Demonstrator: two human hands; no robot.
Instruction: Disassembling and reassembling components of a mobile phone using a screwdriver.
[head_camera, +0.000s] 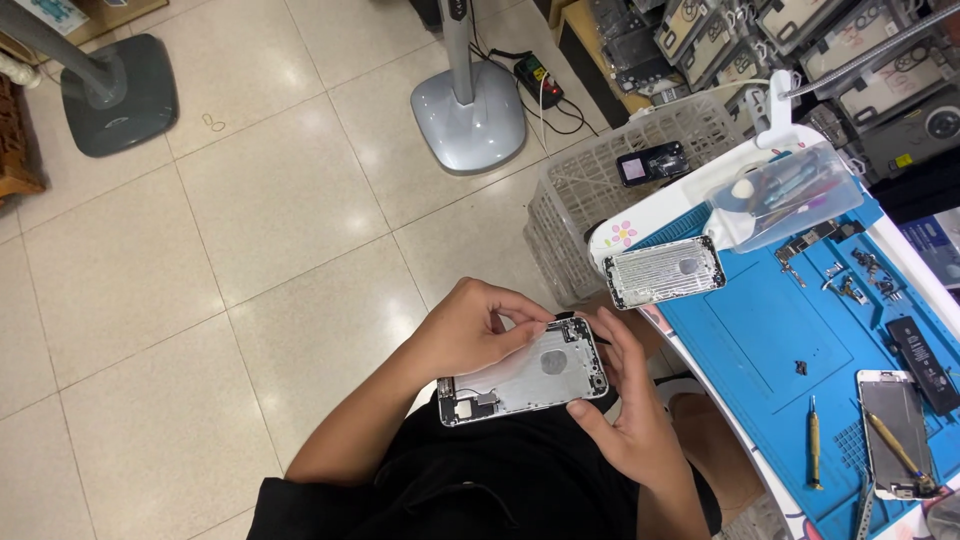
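We are gripping the phone housing (525, 373) with our right hand (625, 405); our left hand (470, 325) is pinching a small part at its top edge.

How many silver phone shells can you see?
2. One phone shell is held in the left hand and right hand over the lap. The other shell lies on the edge of the blue mat. More may hide elsewhere.
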